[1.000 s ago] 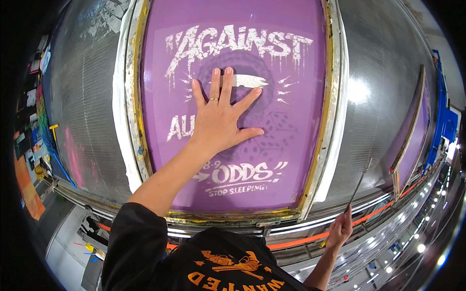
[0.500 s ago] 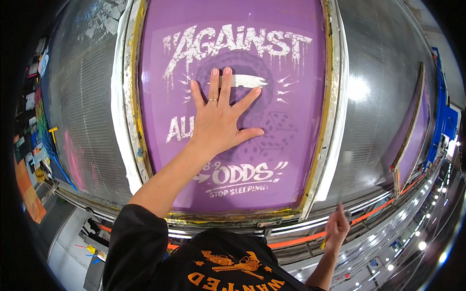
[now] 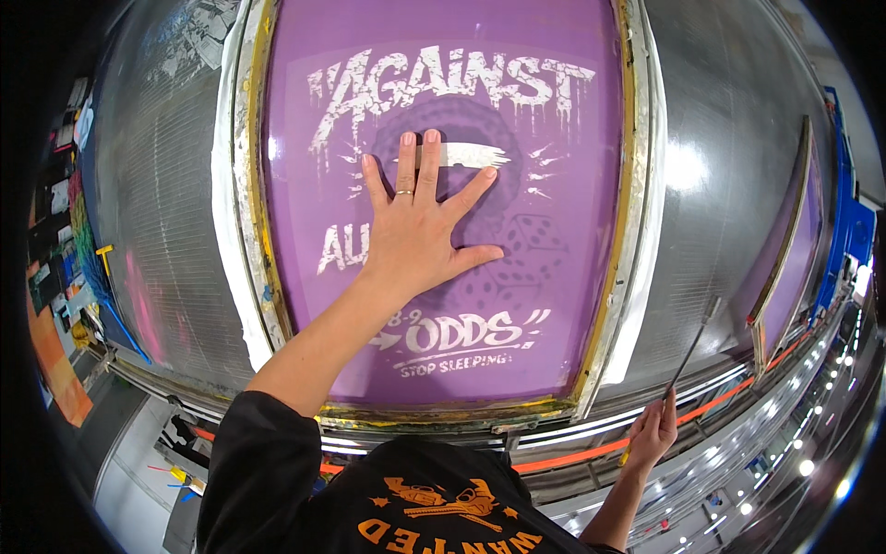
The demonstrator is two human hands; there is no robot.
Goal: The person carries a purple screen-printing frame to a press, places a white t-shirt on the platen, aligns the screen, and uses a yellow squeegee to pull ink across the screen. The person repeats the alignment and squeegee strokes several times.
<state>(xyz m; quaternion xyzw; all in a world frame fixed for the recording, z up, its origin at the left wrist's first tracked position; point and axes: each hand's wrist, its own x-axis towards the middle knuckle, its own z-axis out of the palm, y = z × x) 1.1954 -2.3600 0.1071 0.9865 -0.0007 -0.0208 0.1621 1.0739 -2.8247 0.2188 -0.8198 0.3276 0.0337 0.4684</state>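
My left hand (image 3: 415, 222), a ring on one finger, lies flat with fingers spread on the purple mesh of a screen-printing frame (image 3: 461, 404). White lettering and a pale brush-stroke shape (image 3: 475, 155) show in the mesh, with faint dice and a round image behind; my palm and forearm cover part of the design. Off the frame's lower right corner, my right hand (image 3: 652, 432) is closed around a long, thin-shafted tool (image 3: 688, 355). Its dark shaft points up and right to a slightly wider tip, and a bit of yellow shows below the fist. The tool's exact kind is unclear.
Grey ribbed table surfaces (image 3: 711, 212) flank the frame, with white strips along its sides. Another purple screen (image 3: 784, 249) leans at the right near blue equipment (image 3: 844, 231). An orange rail (image 3: 572, 455) runs along the front edge. Assorted supplies crowd the far left.
My right hand has shifted slightly right, and the tool's shaft, blurred and barely visible before, now shows clearly, slanting over the right table. My left hand stays in place.
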